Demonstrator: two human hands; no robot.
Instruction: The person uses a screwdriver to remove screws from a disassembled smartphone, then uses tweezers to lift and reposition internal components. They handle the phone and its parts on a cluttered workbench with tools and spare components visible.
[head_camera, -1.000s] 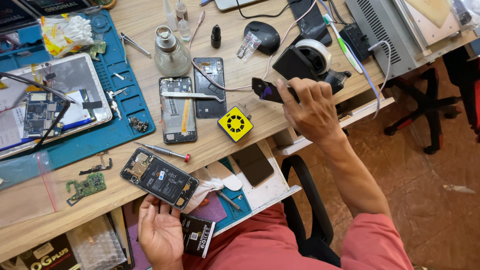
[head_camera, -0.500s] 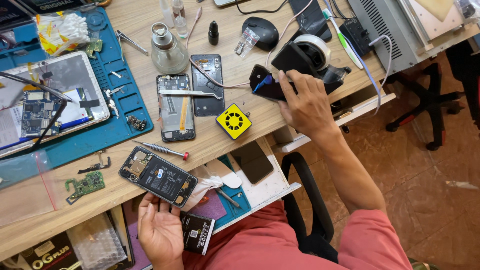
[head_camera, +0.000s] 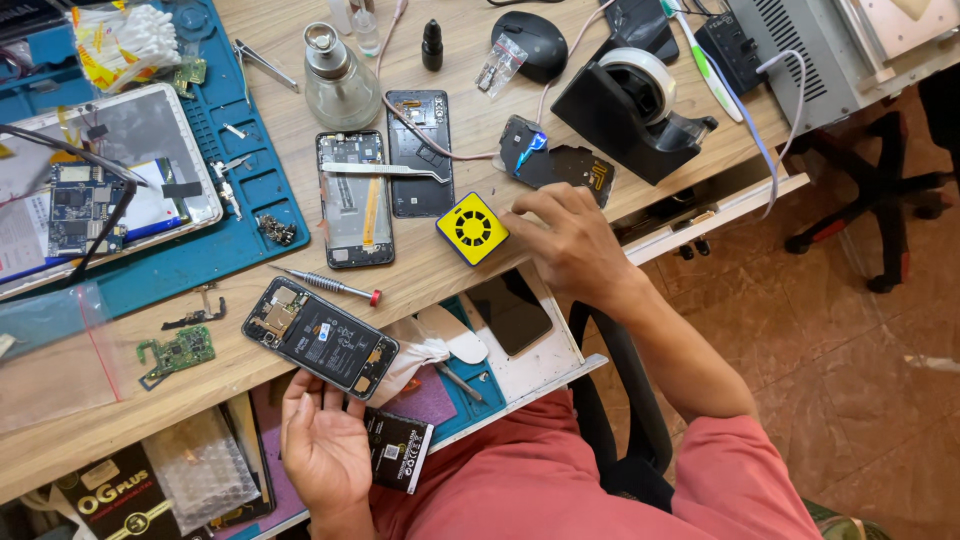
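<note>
On desk, right hand (head_camera: 565, 240) over yellow fan (head_camera: 472, 229), open drawer (head_camera: 520, 365) perhaps holding phone (head_camera: 510, 312)

Yellow square fan (head_camera: 472, 229) with black grille; left of it, a blue mat (head_camera: 245, 215); tan wooden surface (head_camera: 440, 270).
</note>
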